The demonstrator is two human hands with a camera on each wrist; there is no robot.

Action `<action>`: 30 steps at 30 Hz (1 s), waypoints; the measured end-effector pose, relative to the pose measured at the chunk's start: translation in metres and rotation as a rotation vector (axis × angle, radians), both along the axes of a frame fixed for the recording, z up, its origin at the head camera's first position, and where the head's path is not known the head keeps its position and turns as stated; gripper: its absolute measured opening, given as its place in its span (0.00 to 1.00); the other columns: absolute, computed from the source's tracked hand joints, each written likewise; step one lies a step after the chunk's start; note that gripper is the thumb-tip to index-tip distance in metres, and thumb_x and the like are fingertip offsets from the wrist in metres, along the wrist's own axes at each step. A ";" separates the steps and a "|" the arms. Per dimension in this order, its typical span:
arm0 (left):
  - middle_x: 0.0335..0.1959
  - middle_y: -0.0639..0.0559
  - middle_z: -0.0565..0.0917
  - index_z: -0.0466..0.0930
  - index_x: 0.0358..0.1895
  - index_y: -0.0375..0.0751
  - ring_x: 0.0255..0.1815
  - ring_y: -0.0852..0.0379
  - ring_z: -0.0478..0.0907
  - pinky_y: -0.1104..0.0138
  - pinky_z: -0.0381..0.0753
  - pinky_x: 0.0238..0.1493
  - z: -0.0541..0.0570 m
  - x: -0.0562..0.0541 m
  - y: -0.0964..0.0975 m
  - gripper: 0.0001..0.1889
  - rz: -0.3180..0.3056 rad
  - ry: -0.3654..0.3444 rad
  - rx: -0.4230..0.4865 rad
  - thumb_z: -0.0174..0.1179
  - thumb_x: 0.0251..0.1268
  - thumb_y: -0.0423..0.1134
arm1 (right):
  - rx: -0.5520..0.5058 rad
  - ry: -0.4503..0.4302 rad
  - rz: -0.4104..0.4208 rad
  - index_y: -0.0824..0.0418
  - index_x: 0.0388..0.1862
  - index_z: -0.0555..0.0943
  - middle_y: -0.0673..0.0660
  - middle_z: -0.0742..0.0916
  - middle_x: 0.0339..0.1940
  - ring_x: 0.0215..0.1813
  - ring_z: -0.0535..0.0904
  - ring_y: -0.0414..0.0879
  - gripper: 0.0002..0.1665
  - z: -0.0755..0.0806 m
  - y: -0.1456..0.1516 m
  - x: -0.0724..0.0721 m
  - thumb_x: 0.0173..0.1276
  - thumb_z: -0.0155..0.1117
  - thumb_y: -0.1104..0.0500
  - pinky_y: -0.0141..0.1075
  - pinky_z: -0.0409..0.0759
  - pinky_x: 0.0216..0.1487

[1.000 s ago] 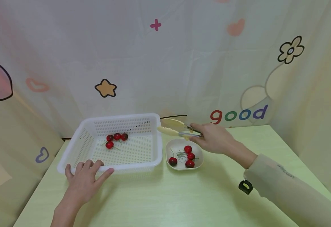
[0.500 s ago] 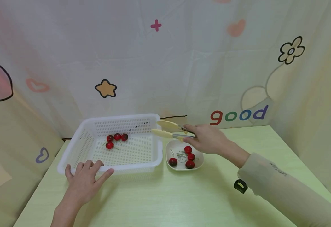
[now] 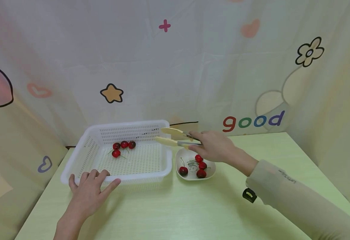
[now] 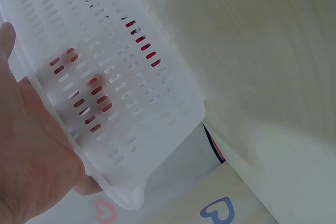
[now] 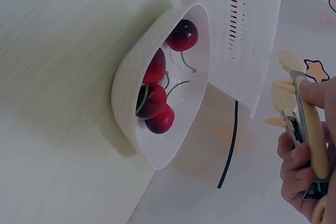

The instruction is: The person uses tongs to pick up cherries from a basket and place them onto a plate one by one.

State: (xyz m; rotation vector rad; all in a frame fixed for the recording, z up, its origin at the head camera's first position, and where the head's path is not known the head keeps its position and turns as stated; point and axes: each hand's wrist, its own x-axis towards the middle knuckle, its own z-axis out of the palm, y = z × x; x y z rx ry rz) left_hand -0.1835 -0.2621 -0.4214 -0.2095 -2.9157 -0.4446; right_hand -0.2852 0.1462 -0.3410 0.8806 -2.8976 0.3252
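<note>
My left hand (image 3: 88, 191) grips the near rim of a white perforated plastic basket (image 3: 145, 176), its fingers hooked over the edge and the thumb outside. Several dark red cherries (image 3: 116, 153) with stems lie grouped in the basket's left part. My right hand (image 3: 215, 146) holds a pair of tongs (image 3: 166, 141) with metal arms and cream tips. The tongs' tips are spread apart over the basket's right rim, with nothing between them. Below the right hand stands a small white bowl (image 5: 126, 87), holding several more cherries (image 5: 182, 35).
Basket and bowl stand side by side on a pale green-yellow table (image 3: 178, 210). Close behind them hangs a patterned curtain (image 3: 139, 76), which also runs along both sides. A small black object (image 3: 249, 195) hangs under the right sleeve.
My right hand has moved left with the tongs, whose tips have passed from above the bowl's left side to over the basket's right rim. The left hand, basket and cherries stay put.
</note>
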 end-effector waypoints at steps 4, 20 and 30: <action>0.49 0.41 0.80 0.80 0.53 0.44 0.55 0.30 0.69 0.21 0.34 0.60 0.000 0.000 0.000 0.33 0.002 0.007 -0.007 0.51 0.71 0.72 | -0.006 -0.005 0.011 0.58 0.71 0.76 0.47 0.79 0.26 0.25 0.72 0.43 0.32 0.002 -0.005 0.001 0.75 0.65 0.43 0.35 0.69 0.21; 0.48 0.41 0.80 0.81 0.52 0.45 0.55 0.29 0.69 0.21 0.35 0.60 0.001 0.003 0.001 0.32 0.005 0.020 0.004 0.53 0.71 0.71 | 0.010 0.020 0.052 0.57 0.72 0.75 0.50 0.86 0.37 0.28 0.75 0.43 0.33 -0.001 -0.030 -0.004 0.76 0.62 0.41 0.35 0.70 0.23; 0.48 0.41 0.80 0.80 0.52 0.45 0.54 0.30 0.69 0.21 0.35 0.60 0.000 -0.001 0.001 0.33 0.004 0.009 0.004 0.52 0.70 0.72 | -0.022 0.007 0.069 0.57 0.68 0.77 0.47 0.82 0.29 0.27 0.75 0.42 0.30 -0.001 -0.040 -0.008 0.77 0.61 0.41 0.36 0.71 0.22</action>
